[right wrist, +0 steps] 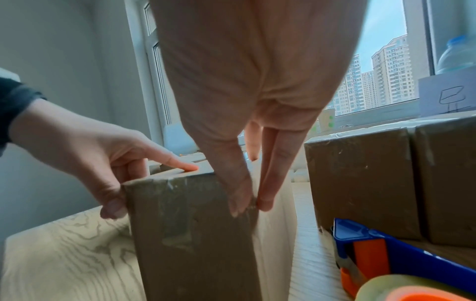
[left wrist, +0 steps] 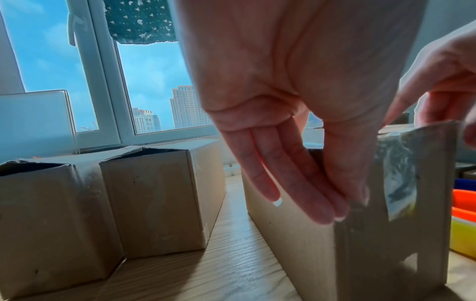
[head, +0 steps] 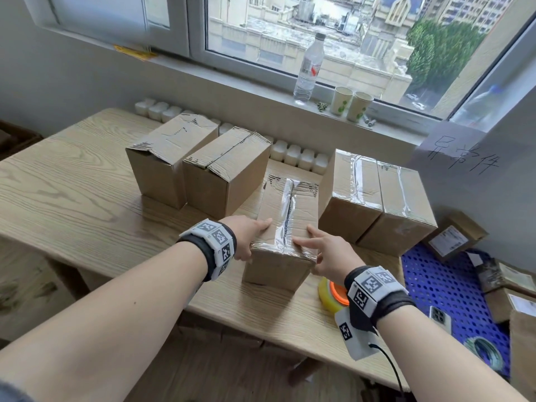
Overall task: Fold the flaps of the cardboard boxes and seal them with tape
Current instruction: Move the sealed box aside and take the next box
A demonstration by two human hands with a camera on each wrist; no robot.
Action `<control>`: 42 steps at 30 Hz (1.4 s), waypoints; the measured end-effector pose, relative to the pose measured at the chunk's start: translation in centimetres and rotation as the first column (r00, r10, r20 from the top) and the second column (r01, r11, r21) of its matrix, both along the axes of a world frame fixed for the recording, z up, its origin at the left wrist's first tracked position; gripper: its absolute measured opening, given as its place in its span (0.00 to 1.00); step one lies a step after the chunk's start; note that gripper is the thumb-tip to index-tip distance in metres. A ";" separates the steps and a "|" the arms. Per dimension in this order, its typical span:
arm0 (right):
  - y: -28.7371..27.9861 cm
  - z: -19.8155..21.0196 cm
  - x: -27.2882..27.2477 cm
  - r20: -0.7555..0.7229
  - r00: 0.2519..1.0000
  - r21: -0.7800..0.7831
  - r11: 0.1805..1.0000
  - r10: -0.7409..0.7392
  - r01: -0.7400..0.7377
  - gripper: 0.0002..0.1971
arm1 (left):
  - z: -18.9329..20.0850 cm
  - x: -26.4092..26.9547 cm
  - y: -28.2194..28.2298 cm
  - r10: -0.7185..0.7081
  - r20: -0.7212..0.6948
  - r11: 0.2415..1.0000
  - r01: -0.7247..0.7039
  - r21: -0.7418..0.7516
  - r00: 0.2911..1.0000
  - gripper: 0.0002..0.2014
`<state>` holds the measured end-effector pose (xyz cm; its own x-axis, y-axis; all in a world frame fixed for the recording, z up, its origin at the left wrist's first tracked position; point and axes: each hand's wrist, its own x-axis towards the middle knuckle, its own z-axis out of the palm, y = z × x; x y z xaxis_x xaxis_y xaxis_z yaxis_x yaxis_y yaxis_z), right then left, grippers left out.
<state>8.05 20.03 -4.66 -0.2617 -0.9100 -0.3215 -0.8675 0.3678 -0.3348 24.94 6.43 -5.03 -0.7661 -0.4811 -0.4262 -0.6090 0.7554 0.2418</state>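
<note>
Two hands clasp the near end of a taped cardboard box (head: 285,224) on the wooden table (head: 72,181).
Left hand (head: 246,236) lies flat-fingered against the box's left side, thumb on top; right hand (head: 327,253) presses its right side with straight fingers, forefinger across the tape strip (head: 285,216). Just right of the box lies a tape dispenser (right wrist: 386,262).

A makeshift packing room, high up in a city building. The wooden surface (head: 72,184) under the window (head: 319,39) carries rows of cardboard boxes (head: 226,169), some taped, plus a tape dispenser (right wrist: 386,258). Labelled parcels (head: 452,239) lie on a blue perforated pallet (head: 441,297) beside it. A handwritten paper sign (head: 452,152) hangs on the wall. A water bottle (head: 309,68) and paper cups (head: 351,104) stand on the sill, and tower blocks show outside.
</note>
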 end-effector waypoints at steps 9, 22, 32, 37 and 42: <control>0.0 -1.9 0.2 0.012 0.993 -0.140 0.983 -0.122 0.122 0.30 | -0.5 0.3 0.6 0.023 -0.070 0.997 -0.028 -0.075 0.997 0.40; -1.0 0.1 3.7 0.217 0.974 -0.063 0.996 0.069 -0.057 0.17 | -1.8 3.6 -1.3 0.430 -0.106 0.902 -0.432 -0.001 0.897 0.35; -6.3 1.9 0.3 -0.001 0.992 -0.258 0.958 -0.127 0.122 0.23 | -1.7 6.4 -2.9 0.566 -0.062 0.824 -0.567 0.013 0.822 0.26; -9.7 0.4 -2.2 -0.078 0.981 -0.136 0.976 -0.180 0.168 0.39 | -2.8 7.0 -2.7 0.598 -0.038 0.800 -0.595 0.076 0.800 0.32; -10.6 -0.4 -1.7 0.052 0.994 -0.054 0.993 -0.100 0.103 0.47 | -3.5 7.5 -2.5 0.647 -0.099 0.759 -0.627 0.173 0.756 0.29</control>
